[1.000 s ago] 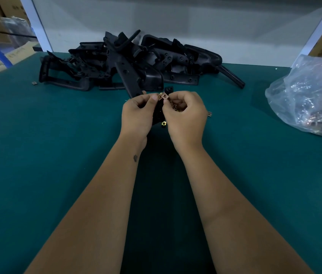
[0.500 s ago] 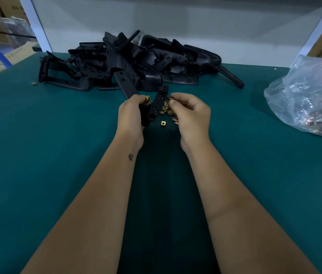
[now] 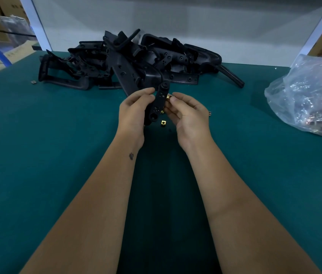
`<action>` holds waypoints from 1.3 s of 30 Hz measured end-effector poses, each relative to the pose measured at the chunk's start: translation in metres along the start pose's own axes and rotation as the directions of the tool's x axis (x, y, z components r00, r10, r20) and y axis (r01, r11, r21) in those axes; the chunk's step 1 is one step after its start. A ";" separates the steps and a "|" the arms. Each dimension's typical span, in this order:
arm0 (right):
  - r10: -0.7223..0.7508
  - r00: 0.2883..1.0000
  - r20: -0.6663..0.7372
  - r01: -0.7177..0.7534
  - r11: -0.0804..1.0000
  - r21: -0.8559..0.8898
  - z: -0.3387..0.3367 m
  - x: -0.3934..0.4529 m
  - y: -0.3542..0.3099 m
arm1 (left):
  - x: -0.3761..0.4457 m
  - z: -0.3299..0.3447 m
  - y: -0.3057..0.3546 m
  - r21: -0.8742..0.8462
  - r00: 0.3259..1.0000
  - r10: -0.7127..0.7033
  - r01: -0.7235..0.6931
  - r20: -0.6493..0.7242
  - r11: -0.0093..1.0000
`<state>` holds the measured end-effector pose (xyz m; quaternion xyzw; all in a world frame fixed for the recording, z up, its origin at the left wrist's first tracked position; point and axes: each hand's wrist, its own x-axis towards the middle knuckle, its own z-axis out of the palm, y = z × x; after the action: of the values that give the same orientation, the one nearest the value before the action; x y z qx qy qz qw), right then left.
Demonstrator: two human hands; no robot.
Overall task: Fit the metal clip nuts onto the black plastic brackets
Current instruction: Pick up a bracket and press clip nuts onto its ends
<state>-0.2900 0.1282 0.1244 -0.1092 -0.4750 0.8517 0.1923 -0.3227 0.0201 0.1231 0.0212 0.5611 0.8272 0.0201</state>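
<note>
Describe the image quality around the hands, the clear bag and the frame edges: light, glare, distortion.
Head view: dim, bluish light; the black bracket in the left hand loses detail against the dark pile of brackets; the brass clip nut pinched by the right hand glints; white glare streaks the plastic bag; wide-angle bending curves the table edge.

Single head-worn wide-angle view, looking forward and down along both forearms at close range onto the dark green felt-covered table [image 3: 37, 155]; white wall [image 3: 176, 16] beyond.
</note>
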 end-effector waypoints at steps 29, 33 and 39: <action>0.002 0.995 -0.101 0.011 0.991 0.135 0.005 0.001 0.002 | 0.005 -0.005 -0.013 0.106 0.985 0.043 -0.062 0.170 0.992; -0.029 0.992 -0.121 0.037 0.997 0.063 0.006 0.002 0.004 | 0.007 -0.005 -0.012 0.097 0.981 0.023 -0.042 0.194 0.994; -0.123 0.982 -0.145 0.111 0.990 -0.084 0.003 0.003 0.001 | 0.009 -0.007 -0.013 0.150 0.970 0.014 -0.052 0.243 0.987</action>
<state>-0.2939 0.1264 0.1256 -0.1521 -0.4967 0.8097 0.2730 -0.3323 0.0185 0.1085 0.1325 0.6167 0.7726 0.0729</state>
